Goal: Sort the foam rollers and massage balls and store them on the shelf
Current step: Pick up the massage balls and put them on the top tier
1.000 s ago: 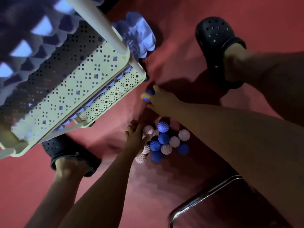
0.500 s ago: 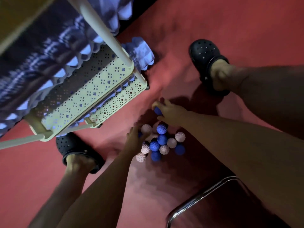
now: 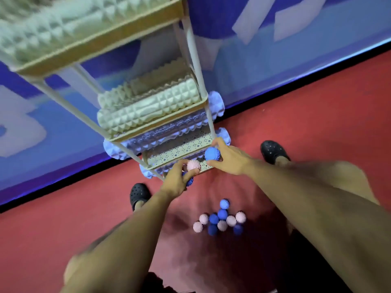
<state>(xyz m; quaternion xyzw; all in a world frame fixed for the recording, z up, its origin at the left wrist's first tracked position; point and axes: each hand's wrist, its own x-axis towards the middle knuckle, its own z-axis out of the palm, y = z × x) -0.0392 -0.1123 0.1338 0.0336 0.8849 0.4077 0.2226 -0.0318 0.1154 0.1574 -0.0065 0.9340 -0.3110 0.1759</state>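
— Balls on the floor (image 3: 317, 127): appearance?
— Spiky, round, small; some blue, some pale pink. Clustered in a heap (image 3: 220, 220) on the red floor, well in front of the shelf (image 3: 191, 49), between the two black clogs.

— Count?
— Ten in the heap: five blue, five pink. Three more in the hands. Cream ridged rollers (image 3: 148, 111) on the middle tier, two clear, others behind blurred. Pale blue rollers (image 3: 169, 132) on the lower tiers, ends past the shelf edges; number uncertain.

— Left hand (image 3: 176, 180)?
— Curled closed around two balls: pink ball (image 3: 193, 165) pinched at the fingertips, dark blue ball (image 3: 189, 181) tucked under the palm. Held at the front corner of the perforated tier (image 3: 179, 148).

— Right hand (image 3: 230, 160)?
— Fingers wrapped on one blue ball (image 3: 212, 154), thumb beneath, at the front edge of the same tier.
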